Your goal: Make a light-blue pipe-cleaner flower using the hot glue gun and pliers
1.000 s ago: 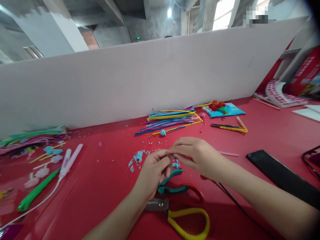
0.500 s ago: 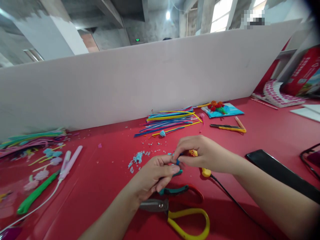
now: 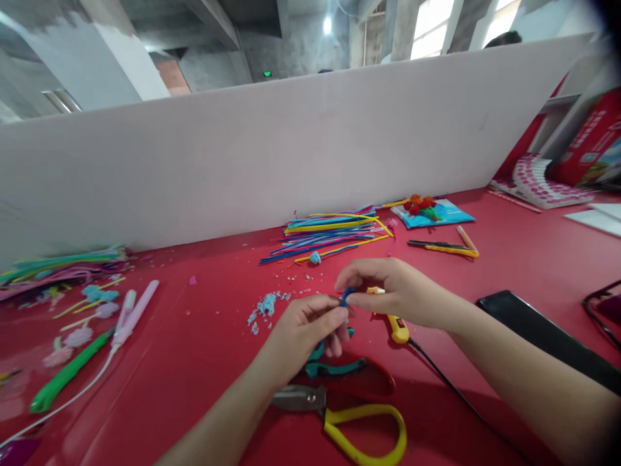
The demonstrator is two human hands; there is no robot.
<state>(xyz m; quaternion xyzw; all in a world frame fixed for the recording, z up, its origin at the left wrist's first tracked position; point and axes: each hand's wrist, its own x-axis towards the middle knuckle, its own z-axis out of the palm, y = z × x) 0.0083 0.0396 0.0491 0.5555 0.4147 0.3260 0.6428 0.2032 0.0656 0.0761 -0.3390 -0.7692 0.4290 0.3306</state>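
Observation:
A short, curled piece of blue pipe cleaner (image 3: 347,296) is held above the red table, with part of it hidden by fingers. My left hand (image 3: 310,327) pinches its lower end between thumb and forefinger. From the right, my right hand (image 3: 388,288) has its thumb and bent fingers closed at the upper end. Below my left hand lie teal-handled pliers (image 3: 334,369), partly covered by it. Large scissors with a yellow and a red handle (image 3: 366,427) rest nearer to me. A yellow corded tool (image 3: 398,329) is under and beside my right hand.
Blue fluff trimmings (image 3: 266,307) lie left of my hands. Behind them is a bundle of coloured pipe cleaners (image 3: 330,233). A pink corded tool (image 3: 138,314) and green-handled tool (image 3: 72,372) lie left; a black phone-like slab (image 3: 543,333) lies right. A white partition (image 3: 272,162) stands behind.
The blue pipe cleaner shows more now, as a curve between my fingertips. My right hand has shifted slightly up, and my left hand's lower fingers have moved, uncovering more of the pliers.

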